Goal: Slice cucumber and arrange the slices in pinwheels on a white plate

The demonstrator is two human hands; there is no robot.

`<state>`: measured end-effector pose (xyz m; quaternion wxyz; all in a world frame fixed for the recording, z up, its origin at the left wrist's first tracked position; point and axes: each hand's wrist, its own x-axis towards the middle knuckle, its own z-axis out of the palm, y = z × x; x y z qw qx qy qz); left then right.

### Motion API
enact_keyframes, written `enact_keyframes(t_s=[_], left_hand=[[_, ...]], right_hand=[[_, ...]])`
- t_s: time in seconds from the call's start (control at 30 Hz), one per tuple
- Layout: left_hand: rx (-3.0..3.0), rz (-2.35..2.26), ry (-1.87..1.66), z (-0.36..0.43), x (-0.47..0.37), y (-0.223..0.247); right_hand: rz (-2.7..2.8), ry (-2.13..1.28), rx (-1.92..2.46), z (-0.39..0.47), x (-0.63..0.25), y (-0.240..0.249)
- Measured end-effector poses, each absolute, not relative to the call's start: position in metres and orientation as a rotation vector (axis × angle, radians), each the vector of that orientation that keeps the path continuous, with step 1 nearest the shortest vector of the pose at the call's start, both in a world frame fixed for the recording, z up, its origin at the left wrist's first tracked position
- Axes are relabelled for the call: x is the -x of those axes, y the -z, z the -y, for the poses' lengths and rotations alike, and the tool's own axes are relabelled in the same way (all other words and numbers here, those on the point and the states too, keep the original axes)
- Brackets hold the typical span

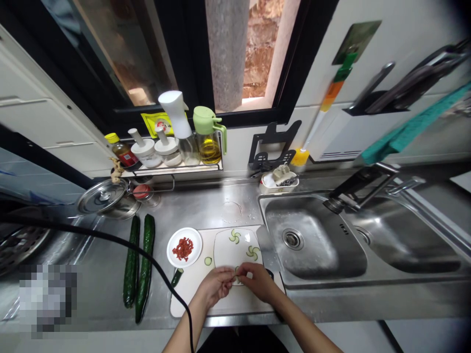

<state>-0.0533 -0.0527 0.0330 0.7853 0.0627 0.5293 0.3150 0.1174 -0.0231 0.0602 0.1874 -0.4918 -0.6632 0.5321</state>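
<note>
My left hand point(217, 285) and my right hand point(256, 280) meet over the near edge of a white squarish plate point(223, 247). Their fingertips pinch a small pale-green cucumber slice point(237, 270), mostly hidden by the fingers. On that plate lie two pinwheels of curved cucumber slices, one at the top point(234, 237) and one at the right point(252, 253). The plate rests on a white cutting board point(191, 299). Left of it on the board are a single round cucumber slice point(208, 261) and a cut cucumber end point(177, 277). A knife point(270, 247) lies at the board's right, its dark handle partly behind my right hand.
A round white plate point(198, 245) holds chopped red bits point(183, 249). Two whole cucumbers point(145, 269) lie to the left, crossed by a black cable point(162, 269). A double steel sink point(312, 279) is at right. Bottles and jars stand on a rack point(176, 169) under the window.
</note>
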Motion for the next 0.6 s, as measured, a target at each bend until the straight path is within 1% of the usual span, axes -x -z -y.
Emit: enact_keyframes(t_s=[0.27, 0.6], left_hand=[[-0.276, -1.301, -0.796, 0.053, 0.051, -0.031], [-0.733, -1.533, -0.835, 0.057, 0.042, -0.025]], right_hand=[[1.968, -1.487, 1.442, 0.012, -0.123, -0.054], [2.307, -1.316, 1.539, 0.0, -0.122, -0.05]])
